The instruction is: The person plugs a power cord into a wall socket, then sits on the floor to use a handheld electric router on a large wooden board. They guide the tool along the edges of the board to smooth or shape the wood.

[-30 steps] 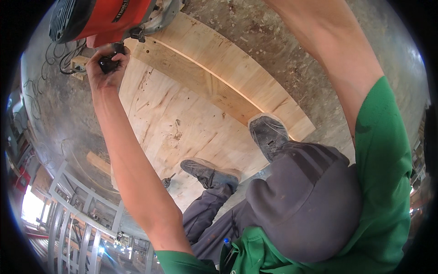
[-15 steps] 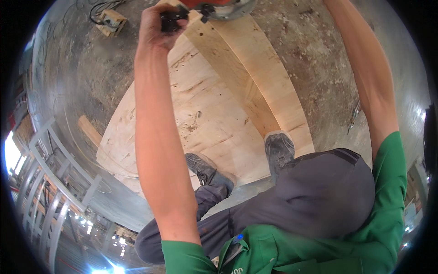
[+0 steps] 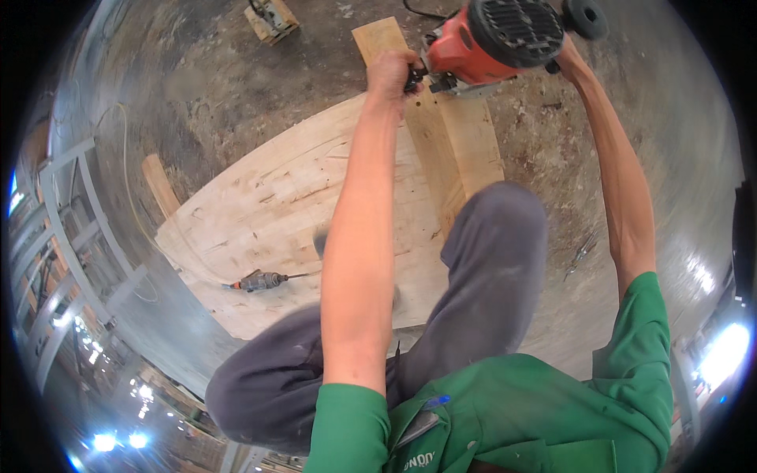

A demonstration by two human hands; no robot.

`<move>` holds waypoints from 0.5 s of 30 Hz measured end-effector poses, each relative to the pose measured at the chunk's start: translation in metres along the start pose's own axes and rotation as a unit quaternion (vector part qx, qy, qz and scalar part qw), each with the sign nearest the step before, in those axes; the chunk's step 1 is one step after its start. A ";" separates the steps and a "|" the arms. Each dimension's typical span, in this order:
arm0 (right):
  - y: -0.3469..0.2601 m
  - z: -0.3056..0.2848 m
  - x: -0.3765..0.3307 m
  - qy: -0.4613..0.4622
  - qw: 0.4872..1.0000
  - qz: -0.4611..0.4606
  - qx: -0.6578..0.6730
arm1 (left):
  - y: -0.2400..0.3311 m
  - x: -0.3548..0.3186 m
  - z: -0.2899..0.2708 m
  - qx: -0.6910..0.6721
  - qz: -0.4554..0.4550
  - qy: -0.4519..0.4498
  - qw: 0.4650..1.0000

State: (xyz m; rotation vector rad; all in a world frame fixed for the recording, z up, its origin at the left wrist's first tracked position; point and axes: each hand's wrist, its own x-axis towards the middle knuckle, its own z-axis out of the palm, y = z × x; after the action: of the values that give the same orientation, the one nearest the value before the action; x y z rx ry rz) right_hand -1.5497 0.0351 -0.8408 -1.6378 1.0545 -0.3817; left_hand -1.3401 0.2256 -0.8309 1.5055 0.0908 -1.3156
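Observation:
A red plunge router (image 3: 465, 51) with a round black top sits tilted in the picture over the far end of the wood. My left hand (image 3: 389, 77) is closed round its black side handle. On the router's right side my right hand (image 3: 569, 61) grips it, with most of its fingers hidden behind the body. Under the router's base runs a straight wooden strip (image 3: 430, 138), lying on a large pale wooden panel (image 3: 276, 177) with a curved edge. The strip's far end (image 3: 380, 38) sticks out past the panel.
On the panel lies a slim dark tool (image 3: 264, 281) with a thin shaft, near a pale hose. A small wooden block with a cable (image 3: 272, 20) stands far left. Left are a wood offcut (image 3: 161, 185) and a metal frame (image 3: 91, 221); another slim tool (image 3: 582, 254) lies right.
My view has shifted, so more of the router and my right hand show. Both hands stay at the far end of the strip. My knee has come up over the strip's near end.

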 end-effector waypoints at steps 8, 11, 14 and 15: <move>0.006 -0.017 -0.010 0.027 0.996 0.043 -0.069 | -0.002 -0.003 0.003 0.012 0.039 0.024 0.999; 0.002 -0.014 -0.006 0.024 0.994 0.054 -0.093 | -0.011 0.002 -0.004 -0.012 0.052 0.047 0.997; 0.006 -0.020 -0.007 0.031 0.989 0.078 -0.123 | -0.010 0.005 -0.003 -0.030 0.018 0.048 0.998; 0.006 -0.022 -0.006 0.034 0.988 0.081 -0.125 | -0.010 0.003 0.000 -0.030 0.007 0.050 0.998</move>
State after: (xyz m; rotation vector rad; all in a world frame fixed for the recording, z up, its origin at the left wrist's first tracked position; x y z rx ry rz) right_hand -1.5715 0.0261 -0.8367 -1.7530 1.3200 -0.2057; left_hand -1.3451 0.2284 -0.8394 1.5173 0.1821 -1.2149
